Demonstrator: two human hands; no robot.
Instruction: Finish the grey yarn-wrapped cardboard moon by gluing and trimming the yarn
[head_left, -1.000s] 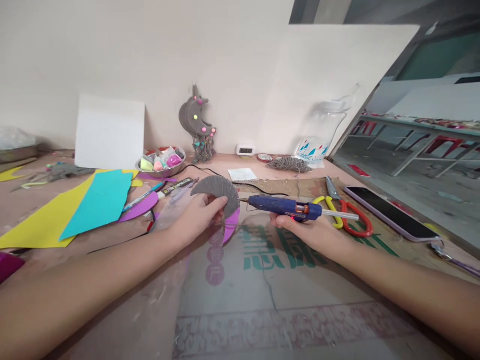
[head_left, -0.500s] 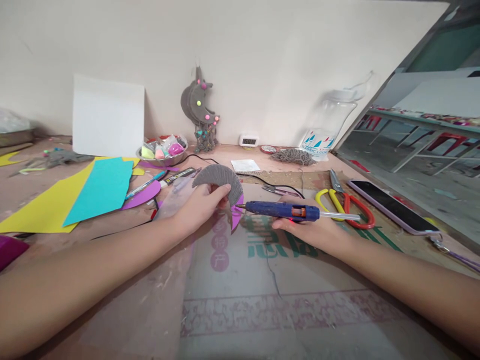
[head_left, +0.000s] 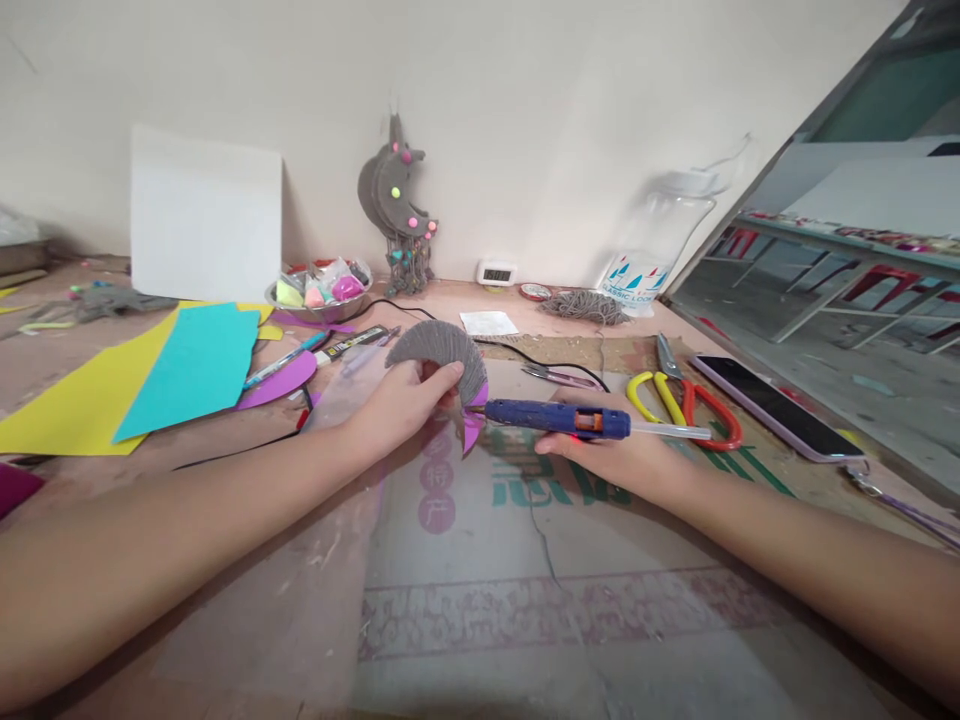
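Note:
My left hand (head_left: 412,395) pinches a crescent moon cutout (head_left: 442,347) between thumb and fingers. Grey yarn wraps most of the crescent, while its lower tip shows bare purple. In my right hand (head_left: 592,445) is a blue glue gun (head_left: 559,417), held sideways with its nozzle at the purple tip, by the edge of the yarn. A clear glue stick (head_left: 670,430) pokes out of the gun's back end. A strand of grey yarn (head_left: 544,545) lies on the plastic-covered work surface below. The fingers behind the crescent are hidden.
Scissors (head_left: 686,400) with yellow and red handles and a phone (head_left: 776,408) lie to the right. Small snips (head_left: 562,378) rest behind the glue gun. Cyan and yellow sheets (head_left: 191,370) lie left. A bowl of clay (head_left: 321,290), a timer (head_left: 496,272), a yarn bundle (head_left: 585,308) and a bottle (head_left: 649,245) stand behind.
The view has shifted slightly. Both hands keep their hold, and the glue gun's nozzle stays at the crescent's purple tip with hardly any movement.

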